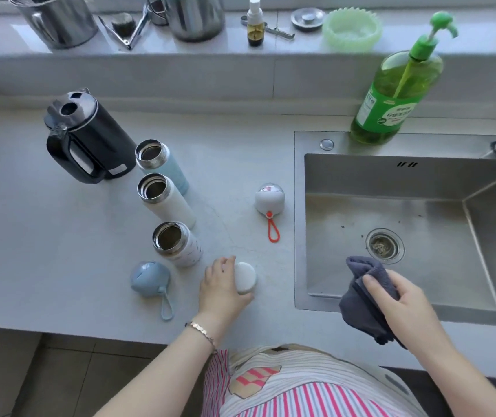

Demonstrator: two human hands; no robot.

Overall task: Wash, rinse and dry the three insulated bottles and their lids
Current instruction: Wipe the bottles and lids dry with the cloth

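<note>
three bottles [168, 200] stand uncapped; left fingers [224, 263] grip white lid [245, 278], right fingers [374, 282] clutch grey cloth [358, 305].

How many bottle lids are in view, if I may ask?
3: blue lid beside the nearest bottle, white lid gripped by the left hand, orange-looped lid near the sink.

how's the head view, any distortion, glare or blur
Head view: wide-angle bends the counter edge and sill; light soft, shadows faint; mild sheen on the sink wall; left hand, lid, right hand and cloth sharp; top pots cropped.
</note>
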